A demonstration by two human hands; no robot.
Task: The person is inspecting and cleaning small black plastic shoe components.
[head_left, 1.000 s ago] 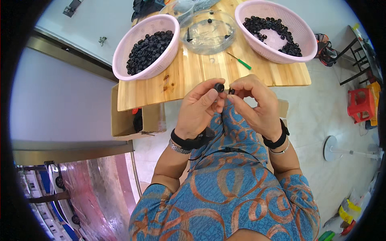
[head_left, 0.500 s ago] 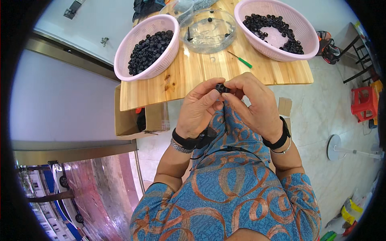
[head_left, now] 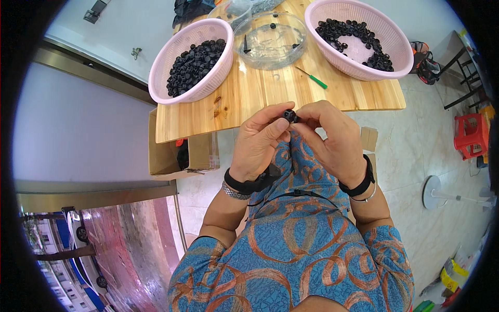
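The fingertips of both hands met on a small black plastic part [head_left: 289, 115], pinched between the thumb and forefinger of the left hand [head_left: 258, 141] and the thumb and forefinger of the right hand [head_left: 332, 136] — both hands were closed on it, held in the air just in front of the near edge of the wooden table [head_left: 270, 91], above the person's lap. Whether the part was one piece or two being pressed together could not be told; it was too small and half hidden by the fingers. Each wrist wore a black band, the left with a metal bracelet beside it. By the look of it, the step in hand was the fitting or checking of a single part taken from the stock on the table, and the next move would call for a steady pinch and a small press or twist without letting the piece slip. On the table, well apart from the hands, stood a pink basket [head_left: 171, 67] heaped with similar black parts on the left, a second pink basket [head_left: 390, 47] with fewer parts on the right, and between them a clear round dish [head_left: 270, 49] holding a few pieces — a green-handled tool [head_left: 313, 79] lay just beside it. A cardboard box [head_left: 166, 156] sat under the table's left end.
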